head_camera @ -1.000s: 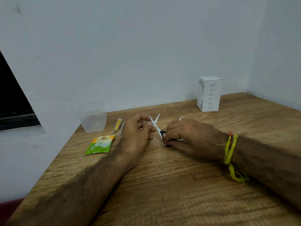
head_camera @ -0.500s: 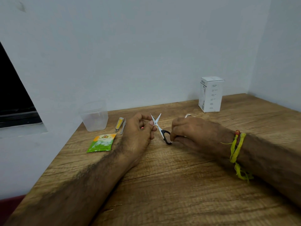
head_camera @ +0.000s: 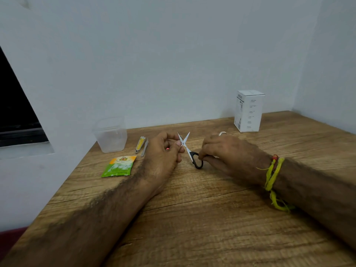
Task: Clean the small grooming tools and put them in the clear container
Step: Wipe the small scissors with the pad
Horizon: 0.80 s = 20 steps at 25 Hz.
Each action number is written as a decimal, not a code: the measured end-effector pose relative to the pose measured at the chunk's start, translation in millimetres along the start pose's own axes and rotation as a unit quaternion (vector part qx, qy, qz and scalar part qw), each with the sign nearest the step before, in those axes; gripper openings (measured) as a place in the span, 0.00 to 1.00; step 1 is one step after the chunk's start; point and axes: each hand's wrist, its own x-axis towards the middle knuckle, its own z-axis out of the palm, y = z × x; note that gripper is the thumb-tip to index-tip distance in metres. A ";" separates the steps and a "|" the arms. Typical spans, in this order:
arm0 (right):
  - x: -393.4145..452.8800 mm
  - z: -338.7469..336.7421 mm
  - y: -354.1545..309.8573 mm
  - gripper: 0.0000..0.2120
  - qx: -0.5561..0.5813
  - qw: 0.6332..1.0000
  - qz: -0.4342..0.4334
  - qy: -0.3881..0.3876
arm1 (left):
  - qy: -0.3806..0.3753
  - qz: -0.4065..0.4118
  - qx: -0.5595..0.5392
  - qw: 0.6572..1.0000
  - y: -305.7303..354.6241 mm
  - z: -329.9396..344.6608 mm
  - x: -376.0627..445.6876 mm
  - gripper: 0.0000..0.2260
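Wood-grain table (head_camera: 192, 218) carries both forearms. Mid-table, the right hand (head_camera: 229, 153) pinches the black handle loop of small scissors (head_camera: 189, 151), silver blades spread. The left hand (head_camera: 163, 153), fingers curled, pinches a blade: seemingly wiping it. Next, carry them to the clear container (head_camera: 110, 135) at the far left edge.

— Where does everything sit relative to the scissors (head_camera: 187, 149)?

— They're mid-table (head_camera: 212, 218), between the left hand (head_camera: 163, 153) and the right hand (head_camera: 225, 153). Left of them lie the nail clipper (head_camera: 140, 144) and a nail file (head_camera: 144, 148), side by side.

— And farther left?

— The clear container (head_camera: 110, 134), by the wall. A sachet (head_camera: 119, 166) lies left and nearer the person. The box (head_camera: 248, 111) stands behind, to the right.
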 end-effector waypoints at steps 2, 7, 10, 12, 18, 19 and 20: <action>1.9 3.4 2.6 0.08 -0.006 1.000 -0.004 0.015 | 0.000 -0.003 -0.004 1.000 -0.2 0.0 0.3 0.05; 1.5 9.3 3.9 0.04 0.011 0.998 0.003 0.068 | 0.000 -0.001 -0.002 1.000 -0.2 0.6 -0.2 0.05; 3.9 13.1 4.3 0.03 0.019 0.995 0.016 0.096 | -0.001 0.002 -0.002 1.000 -0.5 1.9 -0.2 0.05; 9.6 14.7 0.5 0.04 0.029 0.994 0.021 0.103 | -0.001 0.009 0.003 1.000 -0.3 0.9 -0.5 0.05; 11.4 13.0 -3.3 0.06 0.035 0.992 0.003 0.119 | 0.002 0.034 0.020 0.999 -1.4 1.8 -1.5 0.05; 11.3 13.8 -3.9 0.05 0.033 0.992 -0.008 0.121 | 0.001 0.034 0.016 0.999 -1.8 1.7 -1.0 0.05; 10.1 14.5 -3.1 0.05 0.028 0.992 -0.015 0.124 | -0.001 0.033 0.013 0.999 -2.1 2.8 -1.0 0.06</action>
